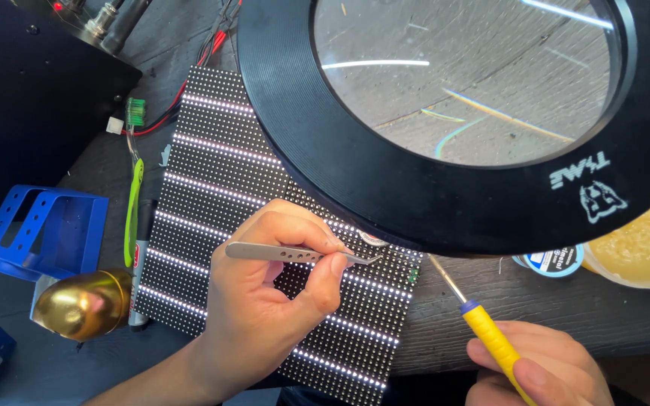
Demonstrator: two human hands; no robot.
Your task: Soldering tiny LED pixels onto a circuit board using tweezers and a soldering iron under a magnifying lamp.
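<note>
- Left hand [265, 301] grips slim steel tweezers [295, 254] w/ thumb + fingers [332, 267] closed on the shank; the bent tip sits at the LED panel's [212, 180] right edge, just under the magnifier rim, prob. so the work spot falls below the lens.
- Right hand [543, 368] is clenched round the yellow handle of a soldering iron [483, 331]; the thin metal shaft angles up-left toward the same spot, its tip hidden behind the rim (can't tell if it touches the panel).
- Panel: flat black rectangle, fine dot grid, several rows lit white; it lies on the dark wood-grain surface [445, 316], angled toward the person.
- Magnifier lamp [453, 188]: thick ridged black ring, round glass showing blurred wood grain and light streaks.
- Right side: small round tin [554, 262] w/ blue-white label, next to a tub of yellowish paste [645, 244], both near the iron hand, handy for dipping I'd guess.
- Left side: green-handled tool [134, 210], marker pen beside it, shiny gold egg-shaped thing [80, 304], blue perforated metal bracket [43, 229], red/black wires [182, 90] w/ a green connector running to a black box [31, 90].
</note>
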